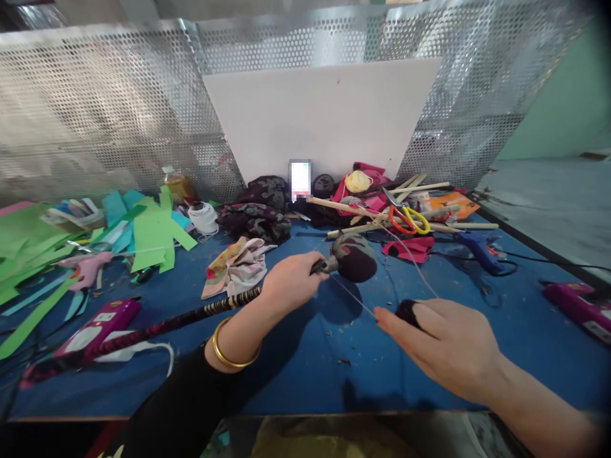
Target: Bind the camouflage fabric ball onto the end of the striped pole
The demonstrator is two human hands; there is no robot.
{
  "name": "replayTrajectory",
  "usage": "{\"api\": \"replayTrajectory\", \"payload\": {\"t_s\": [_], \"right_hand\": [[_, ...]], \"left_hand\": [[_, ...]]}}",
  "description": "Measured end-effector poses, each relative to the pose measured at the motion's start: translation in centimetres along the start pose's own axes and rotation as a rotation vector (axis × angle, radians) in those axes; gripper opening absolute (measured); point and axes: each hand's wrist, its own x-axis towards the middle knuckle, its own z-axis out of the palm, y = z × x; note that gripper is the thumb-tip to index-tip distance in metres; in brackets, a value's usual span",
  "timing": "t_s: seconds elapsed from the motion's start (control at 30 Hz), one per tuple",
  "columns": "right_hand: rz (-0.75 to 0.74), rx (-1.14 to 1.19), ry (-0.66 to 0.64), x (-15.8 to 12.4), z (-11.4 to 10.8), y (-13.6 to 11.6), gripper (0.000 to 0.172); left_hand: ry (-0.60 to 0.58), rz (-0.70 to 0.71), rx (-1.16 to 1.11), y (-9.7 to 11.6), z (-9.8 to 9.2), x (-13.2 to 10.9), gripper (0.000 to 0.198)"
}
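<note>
A: Left grip (289, 283)?
B: Clenched round the stick (229, 302), just behind its ball (356, 257), above the surface (305, 356).
A: Right grip (443, 340)?
B: Pinched a thread (353, 296) that ran to the ball, with a dark scrap (407, 312) under the fingers. Scissors (408, 219) lay behind.

- Left hand (291, 280): bare, with uncovered fingers.
- Left wrist: one plain, smooth, gold-coloured round metal bangle (233, 350), worn as a single narrow ring.
- Left forearm: long black fabric sleeve (186, 401); its cuff ends just behind the bangle and it runs to the lower picture edge.
- Right hand (443, 346): bare.
- Right forearm: uncovered up to the lower right corner.
</note>
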Motion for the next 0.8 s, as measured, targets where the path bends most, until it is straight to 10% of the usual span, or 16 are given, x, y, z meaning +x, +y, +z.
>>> {"api": "replayTrajectory", "payload": {"t_s": [0.3,0.8], "right_hand": [[0.103,0.029,0.120,5.1,0.9,3.9,0.022],[0.265,0.620,-0.100,4.6,11.3,7.5,0.033]], "left_hand": [[-0.165,0.239,0.168,1.5,0.6,-1.4,0.019],[-0.137,0.426,0.145,1.5,-1.3,-1.5,0.016]]}}
